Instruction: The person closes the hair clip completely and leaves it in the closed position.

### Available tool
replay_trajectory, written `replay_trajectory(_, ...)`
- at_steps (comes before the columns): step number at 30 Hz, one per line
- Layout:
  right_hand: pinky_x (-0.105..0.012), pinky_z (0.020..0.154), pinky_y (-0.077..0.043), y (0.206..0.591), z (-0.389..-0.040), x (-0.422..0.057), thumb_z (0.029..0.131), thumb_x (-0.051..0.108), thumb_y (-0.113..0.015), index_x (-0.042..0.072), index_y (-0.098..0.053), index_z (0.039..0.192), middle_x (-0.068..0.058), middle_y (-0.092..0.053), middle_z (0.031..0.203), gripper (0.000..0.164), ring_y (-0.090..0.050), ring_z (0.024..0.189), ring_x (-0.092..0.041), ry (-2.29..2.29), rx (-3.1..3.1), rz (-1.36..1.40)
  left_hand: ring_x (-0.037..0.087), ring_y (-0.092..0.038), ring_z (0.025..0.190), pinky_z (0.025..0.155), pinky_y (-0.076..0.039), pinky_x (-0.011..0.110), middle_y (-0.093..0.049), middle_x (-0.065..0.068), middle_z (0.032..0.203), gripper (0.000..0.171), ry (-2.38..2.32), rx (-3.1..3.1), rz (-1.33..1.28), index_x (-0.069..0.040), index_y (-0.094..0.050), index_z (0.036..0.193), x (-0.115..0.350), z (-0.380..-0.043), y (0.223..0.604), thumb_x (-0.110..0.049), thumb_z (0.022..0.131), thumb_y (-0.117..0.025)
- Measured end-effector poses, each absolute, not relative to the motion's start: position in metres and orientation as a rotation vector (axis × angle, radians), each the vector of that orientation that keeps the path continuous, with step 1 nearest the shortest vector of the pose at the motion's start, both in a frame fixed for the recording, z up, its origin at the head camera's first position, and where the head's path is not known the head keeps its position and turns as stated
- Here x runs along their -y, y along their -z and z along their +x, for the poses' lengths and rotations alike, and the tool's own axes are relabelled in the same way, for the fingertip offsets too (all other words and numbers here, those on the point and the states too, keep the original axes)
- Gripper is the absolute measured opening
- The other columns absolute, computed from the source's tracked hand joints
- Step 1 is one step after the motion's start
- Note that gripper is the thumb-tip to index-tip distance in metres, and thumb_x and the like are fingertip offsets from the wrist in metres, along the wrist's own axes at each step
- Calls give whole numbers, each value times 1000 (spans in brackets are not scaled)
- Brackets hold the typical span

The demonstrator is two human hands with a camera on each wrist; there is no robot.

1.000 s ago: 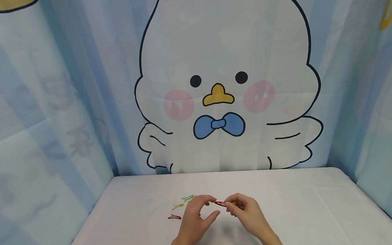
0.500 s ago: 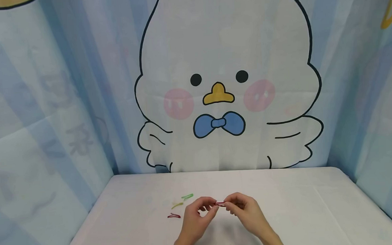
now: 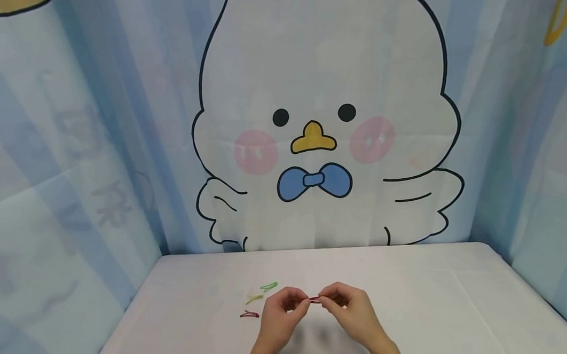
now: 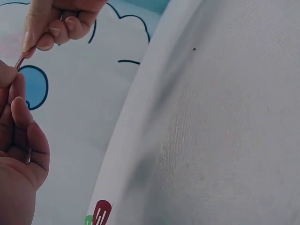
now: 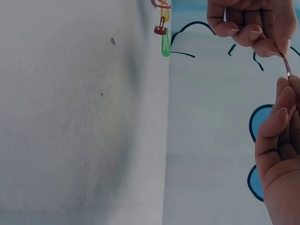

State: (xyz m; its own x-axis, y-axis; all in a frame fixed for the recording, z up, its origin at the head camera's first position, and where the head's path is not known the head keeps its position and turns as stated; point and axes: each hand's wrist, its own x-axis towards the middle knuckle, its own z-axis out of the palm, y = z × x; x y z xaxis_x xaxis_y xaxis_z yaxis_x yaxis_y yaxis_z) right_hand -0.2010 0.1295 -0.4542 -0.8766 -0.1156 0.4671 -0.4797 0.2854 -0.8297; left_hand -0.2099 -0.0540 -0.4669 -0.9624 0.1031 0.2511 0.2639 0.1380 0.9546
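Left hand (image 3: 282,317) and right hand (image 3: 354,313) pinch one reddish clip (image 3: 314,300) by its opposite ends, above the surface (image 3: 429,297) — probably for steadiness; the green clip (image 3: 269,286), yellow clip (image 3: 254,298) and red clip (image 3: 250,314) lie leftward.

Setting, over my remote feed: curtained, booth-like; home or studio, I cannot tell. Curtains (image 3: 49,210), printed, pale blue and white, three sides; cartoon bird (image 3: 308,63), blue bow tie (image 3: 314,180), at back; bench (image 3: 429,297), white-topped, one.
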Motion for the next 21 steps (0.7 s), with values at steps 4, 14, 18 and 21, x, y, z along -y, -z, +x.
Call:
replay_trajectory(4, -26, 58, -51, 455, -202, -127, 87, 1, -76, 11, -73, 85, 5, -69, 75, 11, -61, 63, -7, -1557, 2264, 510, 12, -58, 73, 71, -49, 28, -66, -1, 79, 4, 1912, 2274, -344, -4, -72, 91, 54, -210, 468, -6, 88, -74)
replay_trajectory(14, -23, 54, -47, 456, -198, -122, 85, -5, -76, 11, -71, 80, 6, -66, 71, 17, -56, 59, -5, -1511, 2286, 471, 10, -57, 71, 70, -50, 27, -66, -5, 75, 8, 1838, 2276, -323, -8, -73, 85, 51, -210, 471, -1, 83, -77)
replay_trajectory(18, -23, 57, -49, 456, -199, -123, 85, -2, -77, 10, -72, 83, 8, -67, 73, 14, -58, 62, -5, -1463, 2275, 499, 10, -57, 71, 68, -49, 25, -65, -5, 75, 7, 1835, 2292, -309, -7, -73, 86, 50, -210, 472, -2, 84, -77)
replay_trajectory(21, -24, 58, -51, 457, -200, -125, 83, -2, -79, 8, -73, 89, 9, -66, 77, 14, -58, 65, -4, -1368, 2266, 581, 11, -57, 71, 66, -49, 24, -64, -4, 75, 6, 1863, 2292, -282, -6, -72, 87, 49, -210, 472, -2, 84, -76)
